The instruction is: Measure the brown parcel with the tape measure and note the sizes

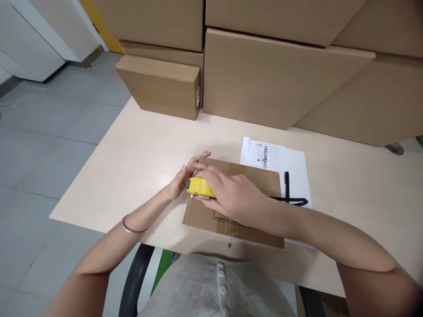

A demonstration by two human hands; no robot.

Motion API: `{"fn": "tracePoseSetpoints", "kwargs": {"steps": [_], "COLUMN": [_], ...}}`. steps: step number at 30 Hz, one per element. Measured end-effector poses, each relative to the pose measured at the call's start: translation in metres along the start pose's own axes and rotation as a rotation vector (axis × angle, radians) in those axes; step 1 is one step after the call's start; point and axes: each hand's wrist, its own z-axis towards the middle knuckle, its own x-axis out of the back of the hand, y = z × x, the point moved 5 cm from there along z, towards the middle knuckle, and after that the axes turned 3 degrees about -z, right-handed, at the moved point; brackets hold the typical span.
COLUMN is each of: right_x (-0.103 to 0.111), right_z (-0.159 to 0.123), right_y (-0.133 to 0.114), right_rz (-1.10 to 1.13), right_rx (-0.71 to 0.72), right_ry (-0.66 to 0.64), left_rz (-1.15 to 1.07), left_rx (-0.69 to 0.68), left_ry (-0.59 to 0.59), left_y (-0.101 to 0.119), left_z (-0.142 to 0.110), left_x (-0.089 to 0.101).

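Observation:
My right hand point(236, 193) is wrapped round a yellow tape measure point(200, 187), held on its side over the left part of a flat cardboard box point(211, 226). A metal clip shows at the tape measure's lower side, and a black strap point(299, 201) trails out beyond my wrist to the right. My left hand point(185, 176) rests at the box's left edge, thumb raised and fingers stretched out, close to the tape measure. Whether the blade is drawn out is hidden between the hands. Printed marks and clear tape run along the top of the box.
White papers point(295, 163), one printed, lie partly under the box, with a black pen point(287, 185) on them. A smaller carton point(165, 90) stands at the back left. Large stacked cartons point(264, 79) line the back of the light wooden table point(115, 176). Below its front edge is a chair armrest point(135, 281).

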Motion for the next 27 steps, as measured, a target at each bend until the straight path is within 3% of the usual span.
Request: {"fn": "tracePoseSetpoints", "kwargs": {"steps": [4,8,11,13,15,21,27], "right_x": [0.011,0.022,0.03,0.029,0.025,0.018,0.039], "right_z": [-0.035,-0.111,-0.172,-0.198,-0.207,-0.191,-0.18], "right_y": [0.025,0.066,0.095,0.105,0.109,0.105,0.099], "right_rz": [0.155,0.328,0.373,0.396,0.422,0.397,0.351], "right_rx": [-0.126,-0.31,-0.456,-0.524,-0.544,-0.478,-0.524], "right_ry": [0.03,0.037,0.153,0.201,0.222,0.218,0.108], "left_rz": [0.133,0.168,0.164,0.165,0.165,0.166,0.165], "left_rx": [-0.052,-0.096,-0.123,-0.134,-0.135,-0.135,-0.124], "left_ry": [-0.164,-0.216,-0.217,-0.225,-0.233,-0.228,-0.236], "left_y": [0.002,-0.003,-0.005,-0.004,-0.004,-0.003,-0.004], "left_z": [0.0,0.003,0.006,0.007,0.008,0.008,0.008], "left_x": [0.006,0.012,0.015,0.016,0.016,0.017,0.02]}}
